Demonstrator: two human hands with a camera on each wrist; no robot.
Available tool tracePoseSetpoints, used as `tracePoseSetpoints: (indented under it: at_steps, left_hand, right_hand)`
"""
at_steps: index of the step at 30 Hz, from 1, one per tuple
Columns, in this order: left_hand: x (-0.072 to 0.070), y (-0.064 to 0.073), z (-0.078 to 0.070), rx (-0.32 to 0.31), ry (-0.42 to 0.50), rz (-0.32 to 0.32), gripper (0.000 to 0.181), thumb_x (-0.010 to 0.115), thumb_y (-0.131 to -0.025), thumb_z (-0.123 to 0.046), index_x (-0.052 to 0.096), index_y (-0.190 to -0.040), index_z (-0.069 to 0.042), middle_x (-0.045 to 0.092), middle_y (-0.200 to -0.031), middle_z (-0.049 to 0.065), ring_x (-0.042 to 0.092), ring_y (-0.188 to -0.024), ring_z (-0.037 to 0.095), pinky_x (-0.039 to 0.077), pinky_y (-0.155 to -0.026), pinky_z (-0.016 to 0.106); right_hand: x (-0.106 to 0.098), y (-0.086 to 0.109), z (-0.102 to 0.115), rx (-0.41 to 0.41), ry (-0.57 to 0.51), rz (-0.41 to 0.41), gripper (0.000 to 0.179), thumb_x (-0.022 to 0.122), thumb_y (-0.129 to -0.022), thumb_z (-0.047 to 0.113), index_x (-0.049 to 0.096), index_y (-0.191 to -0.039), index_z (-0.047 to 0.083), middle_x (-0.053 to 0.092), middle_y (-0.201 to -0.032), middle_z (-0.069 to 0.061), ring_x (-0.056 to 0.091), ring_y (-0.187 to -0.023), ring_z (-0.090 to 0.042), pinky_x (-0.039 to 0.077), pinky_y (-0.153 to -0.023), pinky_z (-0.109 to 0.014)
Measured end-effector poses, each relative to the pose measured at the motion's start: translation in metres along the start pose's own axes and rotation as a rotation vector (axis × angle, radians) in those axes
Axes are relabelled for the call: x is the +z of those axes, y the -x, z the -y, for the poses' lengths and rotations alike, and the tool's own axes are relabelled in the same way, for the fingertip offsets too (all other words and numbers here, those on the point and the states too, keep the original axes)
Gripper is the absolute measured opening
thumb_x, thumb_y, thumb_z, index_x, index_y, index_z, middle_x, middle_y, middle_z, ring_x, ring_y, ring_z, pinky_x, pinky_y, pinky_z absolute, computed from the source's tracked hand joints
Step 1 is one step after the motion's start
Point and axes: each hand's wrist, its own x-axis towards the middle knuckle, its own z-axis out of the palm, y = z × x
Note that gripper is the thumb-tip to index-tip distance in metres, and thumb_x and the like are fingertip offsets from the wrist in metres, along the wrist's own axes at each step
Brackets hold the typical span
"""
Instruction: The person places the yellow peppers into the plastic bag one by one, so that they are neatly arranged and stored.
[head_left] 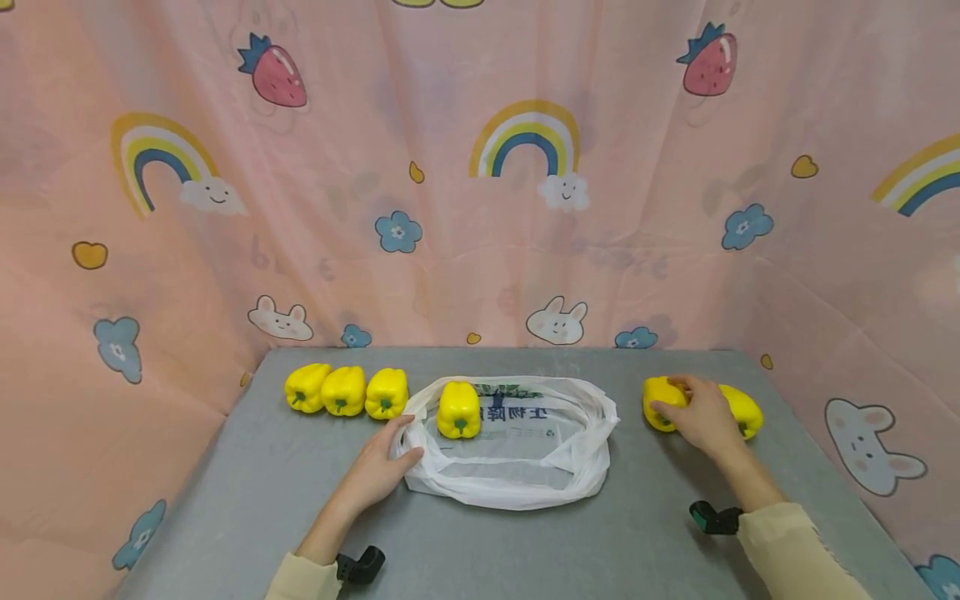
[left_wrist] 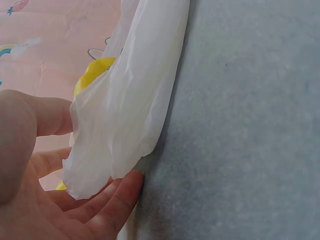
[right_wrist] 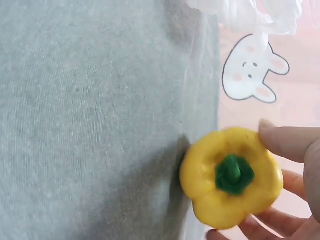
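Our right hand [head_left: 703, 417] grips a glossy, lobed yellow bell pepper [right_wrist: 232, 176] at the flat grey table's [head_left: 540, 554] right; we judge it light, firm, slightly slippery: grasp opposite sides. Our left hand [head_left: 378, 468] holds the thin white plastic bag's [head_left: 510, 494] left rim.

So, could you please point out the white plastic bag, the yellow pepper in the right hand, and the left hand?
White plastic bag [head_left: 510, 495]: head view, on its front side.
Held yellow pepper [right_wrist: 233, 174]: right wrist view, on its green stem.
Left hand [head_left: 377, 468]: head view, on its back.
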Motion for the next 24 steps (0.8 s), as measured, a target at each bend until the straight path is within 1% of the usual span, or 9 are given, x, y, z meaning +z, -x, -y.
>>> tracePoseSetpoints:
  at_steps: [4, 12, 16, 20, 24]
  left_hand:
    - [0.001, 0.0, 0.0, 0.003, 0.0, -0.001, 0.057, 0.067, -0.099, -0.028, 0.047, -0.151, -0.016, 0.04, -0.157, 0.02, 0.036, -0.144, 0.043, 0.028, -0.113, 0.068]
    - [0.001, -0.001, 0.0, 0.001, 0.004, -0.002, 0.057, 0.067, -0.099, -0.028, 0.047, -0.151, -0.015, 0.04, -0.157, 0.02, 0.035, -0.145, 0.043, 0.028, -0.113, 0.067]
    - [0.001, -0.001, -0.001, -0.008, 0.005, -0.002, 0.058, 0.067, -0.098, -0.028, 0.047, -0.151, -0.016, 0.04, -0.158, 0.019, 0.035, -0.145, 0.043, 0.028, -0.113, 0.068]
    - [0.0, 0.0, -0.001, 0.003, 0.005, -0.003, 0.057, 0.067, -0.098, -0.029, 0.048, -0.15, -0.015, 0.04, -0.157, 0.021, 0.036, -0.144, 0.043, 0.028, -0.113, 0.068]
    - [0.0, 0.001, -0.001, 0.014, 0.001, -0.002, 0.056, 0.067, -0.099, -0.029, 0.048, -0.15, -0.015, 0.041, -0.156, 0.021, 0.036, -0.144, 0.044, 0.029, -0.113, 0.067]
  right_hand:
    - [0.002, 0.0, 0.0, 0.005, 0.001, 0.0, 0.067, 0.071, -0.094, 0.032, 0.047, -0.139, -0.011, 0.042, -0.136, -0.038, 0.042, -0.116, -0.053, 0.035, -0.101, -0.071]
    - [0.008, 0.002, -0.003, -0.004, -0.035, -0.053, 0.066, 0.073, -0.093, 0.033, 0.05, -0.138, -0.009, 0.044, -0.135, -0.036, 0.043, -0.115, -0.051, 0.037, -0.098, -0.069]
    - [0.009, 0.004, 0.0, -0.006, -0.055, -0.059, 0.065, 0.074, -0.092, 0.031, 0.051, -0.138, -0.009, 0.045, -0.136, -0.036, 0.044, -0.115, -0.051, 0.038, -0.098, -0.068]
    - [0.01, 0.007, 0.005, -0.01, -0.065, -0.062, 0.065, 0.073, -0.093, 0.033, 0.051, -0.138, -0.009, 0.045, -0.137, -0.035, 0.044, -0.117, -0.051, 0.039, -0.099, -0.068]
    - [0.01, 0.008, 0.01, -0.034, -0.068, -0.075, 0.066, 0.074, -0.093, 0.035, 0.052, -0.138, -0.008, 0.048, -0.135, -0.034, 0.046, -0.115, -0.048, 0.041, -0.097, -0.066]
